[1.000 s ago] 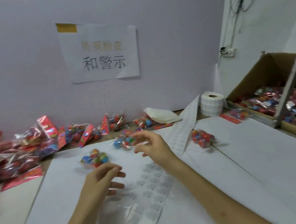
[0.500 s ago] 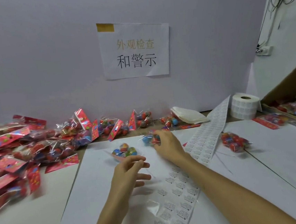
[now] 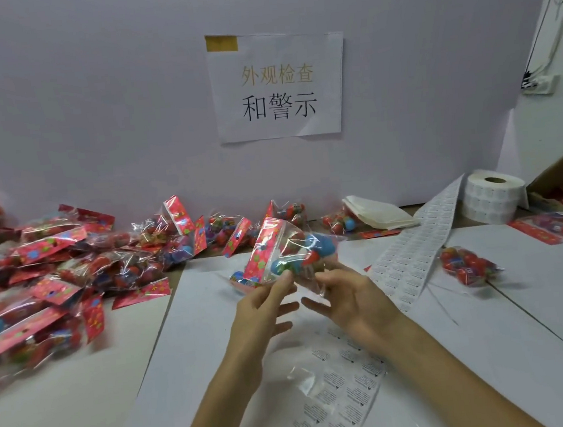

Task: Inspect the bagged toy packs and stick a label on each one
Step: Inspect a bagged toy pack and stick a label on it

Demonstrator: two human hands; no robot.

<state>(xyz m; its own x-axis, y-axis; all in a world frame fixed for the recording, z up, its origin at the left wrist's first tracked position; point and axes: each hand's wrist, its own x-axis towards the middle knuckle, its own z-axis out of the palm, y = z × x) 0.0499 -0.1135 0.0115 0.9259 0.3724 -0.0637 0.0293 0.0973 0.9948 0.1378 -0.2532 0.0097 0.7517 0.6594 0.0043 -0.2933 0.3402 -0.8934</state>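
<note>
The counter (image 3: pixel 68 406) carries a heap of packs (image 3: pixel 55 269) at left and the label strip (image 3: pixel 346 396) under the forearms. One toy pack (image 3: pixel 287 250) — lying flat half a second ago — is now lifted, with the left hand (image 3: pixel 264 304) and right hand (image 3: pixel 353 299) each keeping a pinching grip on its lower edge. Inspection has likely begun — labelling comes next.

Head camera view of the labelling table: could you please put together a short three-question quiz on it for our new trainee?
1. What do the left hand and the right hand hold up between them? A a toy pack; B scissors; C a box lid.
2. True or false: the label roll stands on end on the person's right.
3. Fill in: the big pile of packs lies on the person's ___ side.
Key: 1 A; 2 true; 3 left.
</note>
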